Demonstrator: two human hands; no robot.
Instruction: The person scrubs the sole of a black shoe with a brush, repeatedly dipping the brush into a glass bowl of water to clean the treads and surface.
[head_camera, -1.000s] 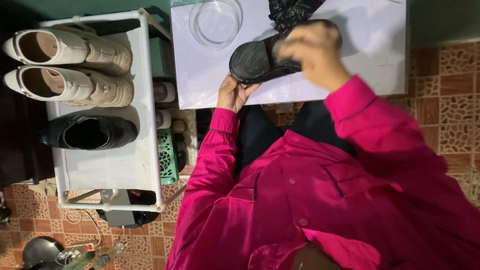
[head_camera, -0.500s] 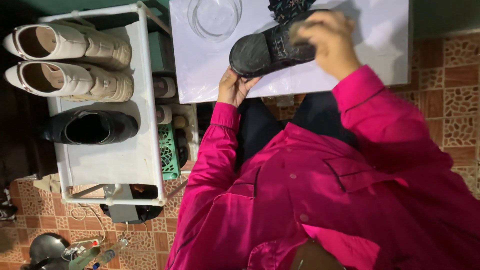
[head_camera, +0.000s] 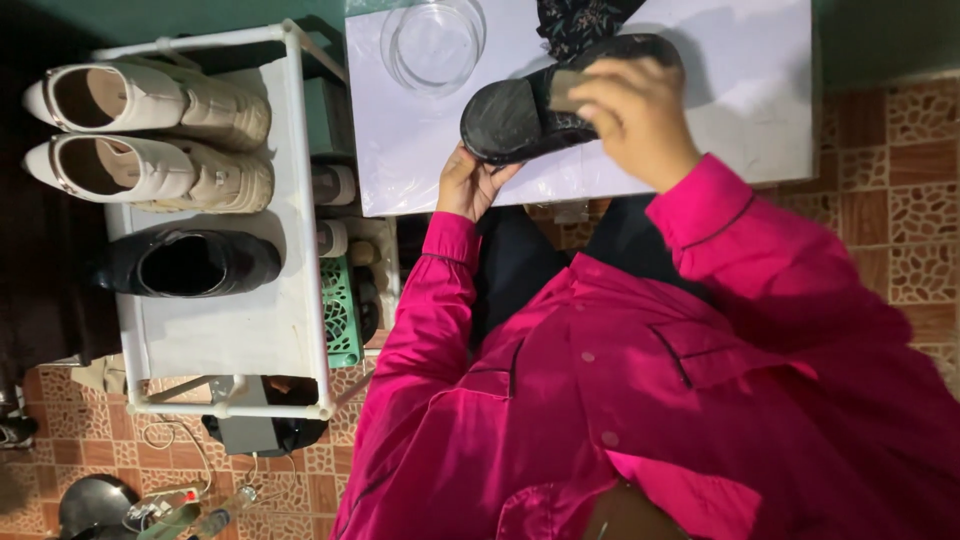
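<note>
Up top, empty glass bowl (head_camera: 433, 42) beside black shoe (head_camera: 530, 105) in both hands.

The right hand (head_camera: 632, 118) has slid along the black shoe (head_camera: 520, 118) sole.

A shoe (head_camera: 560, 105) is hovering over the worktop (head_camera: 740, 120), with a glass bowl (head_camera: 432, 42) sitting left of it. Further left, three shoes are lying on a shelf rack (head_camera: 250, 340).
</note>
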